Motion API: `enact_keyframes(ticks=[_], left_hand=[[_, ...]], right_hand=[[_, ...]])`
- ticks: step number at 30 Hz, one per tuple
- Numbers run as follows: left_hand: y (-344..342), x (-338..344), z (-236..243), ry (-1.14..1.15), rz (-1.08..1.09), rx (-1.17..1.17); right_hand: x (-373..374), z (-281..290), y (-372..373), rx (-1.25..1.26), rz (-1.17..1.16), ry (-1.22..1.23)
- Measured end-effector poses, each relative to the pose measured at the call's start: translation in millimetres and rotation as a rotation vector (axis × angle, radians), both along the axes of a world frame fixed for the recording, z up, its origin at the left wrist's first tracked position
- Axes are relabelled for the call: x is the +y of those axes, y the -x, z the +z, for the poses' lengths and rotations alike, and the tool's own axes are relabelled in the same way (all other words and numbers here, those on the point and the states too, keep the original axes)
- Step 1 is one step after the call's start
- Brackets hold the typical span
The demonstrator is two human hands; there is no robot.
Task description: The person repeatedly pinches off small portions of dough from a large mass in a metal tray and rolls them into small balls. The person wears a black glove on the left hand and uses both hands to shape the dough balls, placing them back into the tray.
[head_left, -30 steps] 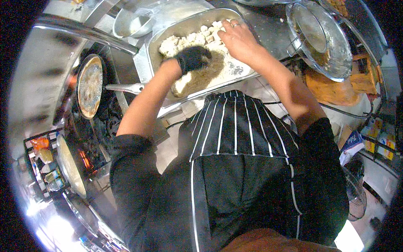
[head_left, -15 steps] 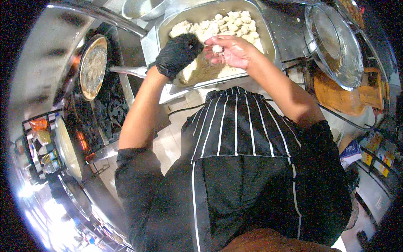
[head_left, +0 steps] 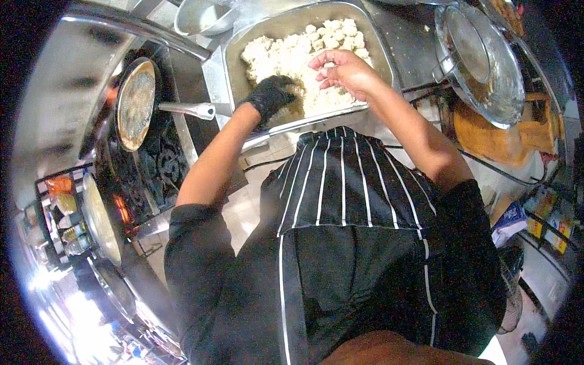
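Head view: our left hand has dropped to the flour, we can't tell its grip; our right hand cradles a pale lump over the tray, so flouring seems ongoing

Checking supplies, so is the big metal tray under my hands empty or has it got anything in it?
Not empty: pale, lumpy pieces spread across much of the metal tray, beyond the gloved left hand.

The tray is open above its far side; left, a pan handle protrudes.
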State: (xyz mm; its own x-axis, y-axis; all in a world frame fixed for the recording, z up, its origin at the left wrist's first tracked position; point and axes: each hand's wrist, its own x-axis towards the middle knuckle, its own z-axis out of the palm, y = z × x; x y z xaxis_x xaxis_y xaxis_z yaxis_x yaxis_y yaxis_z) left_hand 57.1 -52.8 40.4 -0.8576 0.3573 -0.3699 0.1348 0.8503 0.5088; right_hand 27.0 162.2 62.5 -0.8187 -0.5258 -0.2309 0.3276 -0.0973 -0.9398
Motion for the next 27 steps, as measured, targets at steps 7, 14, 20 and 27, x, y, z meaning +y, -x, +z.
enact_keyframes(ticks=[7,14,20,27], left_hand=[[12.3,5.1,58.9,0.109,0.122,-0.065],[-6.1,12.1,36.1,0.146,-0.115,0.484],[-2.3,74.3,19.1,0.052,-0.223,0.262],[24.3,51.8,5.0,0.057,-0.349,0.481]], right_hand=[[9.2,10.8,7.3,0.042,0.087,-0.223],[1.5,-4.8,15.1,0.741,0.228,-0.626],[3.7,0.7,21.2,0.26,0.049,-0.391],[21.5,-1.9,21.7,0.023,-0.078,-0.153]])
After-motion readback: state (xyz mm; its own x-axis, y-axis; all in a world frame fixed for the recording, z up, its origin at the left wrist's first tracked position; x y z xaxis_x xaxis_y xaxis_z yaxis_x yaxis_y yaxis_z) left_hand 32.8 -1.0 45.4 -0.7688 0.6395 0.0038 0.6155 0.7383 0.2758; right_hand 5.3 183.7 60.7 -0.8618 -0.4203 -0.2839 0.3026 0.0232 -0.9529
